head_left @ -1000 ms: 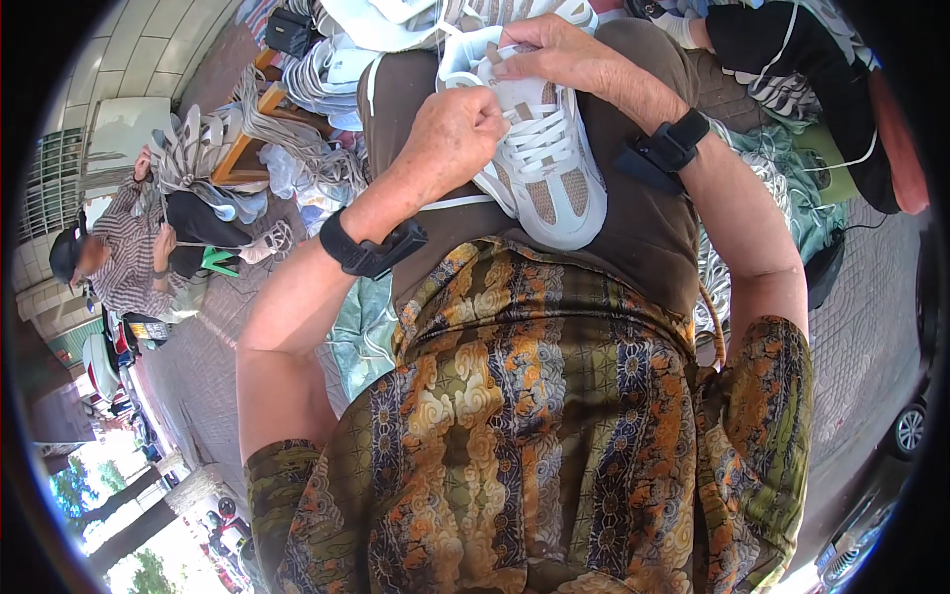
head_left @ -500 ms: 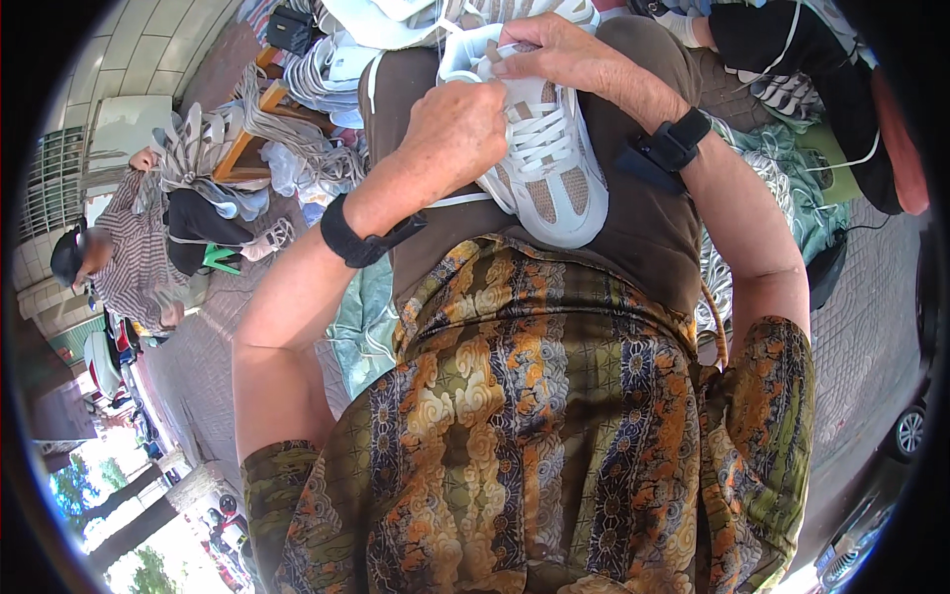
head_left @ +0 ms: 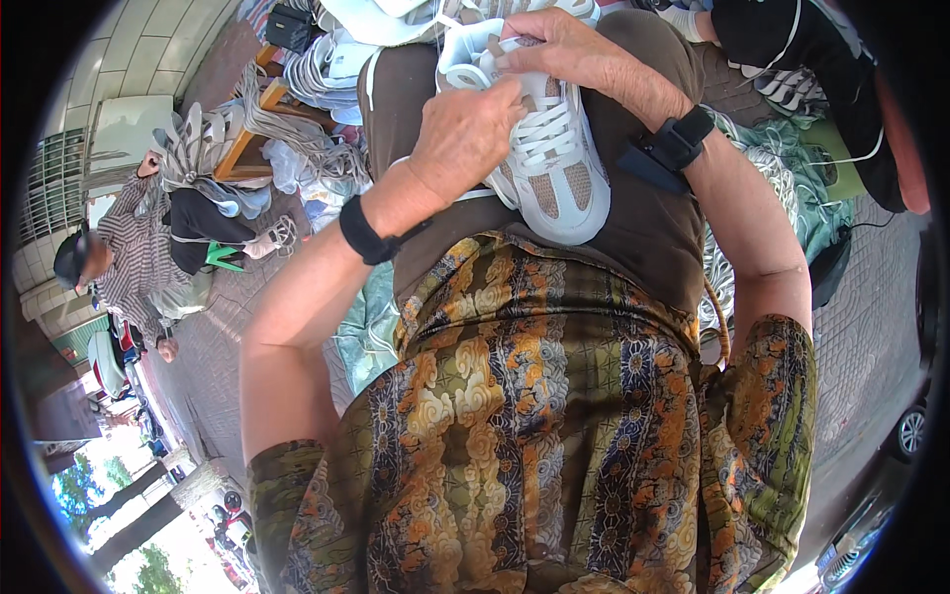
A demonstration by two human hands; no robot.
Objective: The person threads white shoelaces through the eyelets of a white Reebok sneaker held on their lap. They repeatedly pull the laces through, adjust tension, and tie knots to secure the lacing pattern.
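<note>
A white-and-beige sneaker (head_left: 564, 203) rests on my lap, toe toward me. White laces (head_left: 542, 139) cross its lower eyelets and run up to my left hand. That left hand (head_left: 463, 139) is closed in a pinch at the left eyelet edge; its fingertips are partly hidden against the shoe. From above right, my right hand (head_left: 566, 48) grips the sneaker near its tongue and collar, thumb and fingers pressed together. A loose white lace end shows below my left hand.
More white shoes (head_left: 391, 22) lie just past my knees. Bundled shoe uppers (head_left: 203, 148) hang by a wooden frame (head_left: 242, 153) at left, near a seated person (head_left: 134, 252). White cords (head_left: 767, 178) lie on green sheeting at right. Another person's leg (head_left: 792, 59) is at upper right.
My left hand has shifted slightly right and down along the sneaker's eyelet edge, staying closed. My right hand keeps its grip. The person at left has lowered one hand.
</note>
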